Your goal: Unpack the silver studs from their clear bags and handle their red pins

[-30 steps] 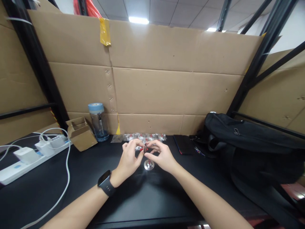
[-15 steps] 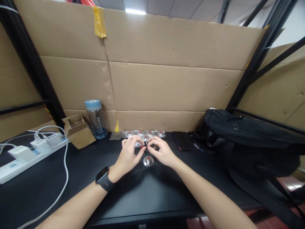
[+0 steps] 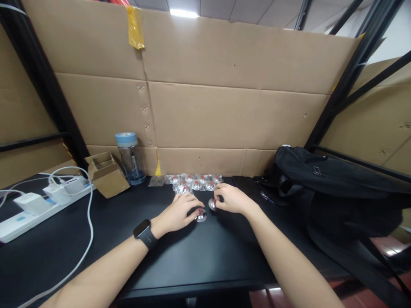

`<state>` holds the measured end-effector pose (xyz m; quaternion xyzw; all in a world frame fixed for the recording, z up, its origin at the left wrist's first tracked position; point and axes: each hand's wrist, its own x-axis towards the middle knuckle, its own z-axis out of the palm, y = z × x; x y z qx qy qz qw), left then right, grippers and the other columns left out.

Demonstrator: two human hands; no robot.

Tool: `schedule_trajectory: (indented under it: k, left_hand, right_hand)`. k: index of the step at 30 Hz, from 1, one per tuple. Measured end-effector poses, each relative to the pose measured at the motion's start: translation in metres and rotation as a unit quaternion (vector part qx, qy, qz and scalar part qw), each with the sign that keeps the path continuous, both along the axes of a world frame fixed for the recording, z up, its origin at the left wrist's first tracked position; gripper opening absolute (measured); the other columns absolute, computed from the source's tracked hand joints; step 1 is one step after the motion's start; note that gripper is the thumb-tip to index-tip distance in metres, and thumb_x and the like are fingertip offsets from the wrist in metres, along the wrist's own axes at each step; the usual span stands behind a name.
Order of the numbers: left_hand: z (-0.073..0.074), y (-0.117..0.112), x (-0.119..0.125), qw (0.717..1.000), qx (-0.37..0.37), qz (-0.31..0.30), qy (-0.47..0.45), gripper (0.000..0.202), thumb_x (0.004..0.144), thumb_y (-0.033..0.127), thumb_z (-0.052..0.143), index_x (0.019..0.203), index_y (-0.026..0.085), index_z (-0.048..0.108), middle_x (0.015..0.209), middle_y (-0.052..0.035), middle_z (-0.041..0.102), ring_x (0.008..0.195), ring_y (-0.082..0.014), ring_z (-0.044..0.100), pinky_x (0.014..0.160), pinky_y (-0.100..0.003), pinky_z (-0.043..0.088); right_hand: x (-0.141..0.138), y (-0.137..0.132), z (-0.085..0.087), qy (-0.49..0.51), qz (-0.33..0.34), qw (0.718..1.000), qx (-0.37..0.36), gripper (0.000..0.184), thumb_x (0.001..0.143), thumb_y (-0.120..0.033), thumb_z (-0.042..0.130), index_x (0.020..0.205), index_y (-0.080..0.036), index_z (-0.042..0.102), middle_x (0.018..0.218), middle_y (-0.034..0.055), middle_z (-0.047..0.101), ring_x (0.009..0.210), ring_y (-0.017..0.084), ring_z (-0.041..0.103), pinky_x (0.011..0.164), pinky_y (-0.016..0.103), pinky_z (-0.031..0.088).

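On the black table, a clear suction cup [image 3: 201, 216] with a small red centre piece lies flat. My left hand [image 3: 180, 211] is at its left side, thumb at the cup's edge and forefinger just above, with a gap between them. My right hand [image 3: 233, 199] pinches a second clear suction cup [image 3: 212, 205], tilted, its red part mostly hidden by the fingertips. Just beyond both hands lies a group of similar suction cups [image 3: 197, 184] in clear plastic bags, with red centres.
A flat clear bag [image 3: 156, 181] lies left of the bagged cups. A bottle [image 3: 131, 164], an open cardboard box [image 3: 107, 177] and a white power strip [image 3: 35, 205] with cables stand at left. A black backpack [image 3: 334, 188] fills the right side. A cardboard wall [image 3: 237, 115] closes the back.
My hands were together over the table with a small red and dark piece between them. They have since parted: the left lowered to the lying cup, the right moved right with a cup.
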<state>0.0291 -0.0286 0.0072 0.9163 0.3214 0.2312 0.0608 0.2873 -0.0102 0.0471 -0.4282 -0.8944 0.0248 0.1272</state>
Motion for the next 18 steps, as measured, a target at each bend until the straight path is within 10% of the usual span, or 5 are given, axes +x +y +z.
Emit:
schedule_trajectory:
  k: [18]
  left_hand:
    - [0.006,-0.008,0.004,0.997,0.066,0.02,0.04,0.013,0.093,0.022,0.052,0.082,0.02,0.058,0.086,-0.0027,0.066,0.095,-0.0213,0.054,0.086,-0.038,0.029]
  right_hand:
    - [0.008,0.0,0.008,-0.015,-0.047,0.998,-0.033,0.008,0.075,-0.023,0.07,0.069,-0.02,0.067,0.1,0.0053,0.07,0.096,0.021,0.063,0.083,0.026,0.044]
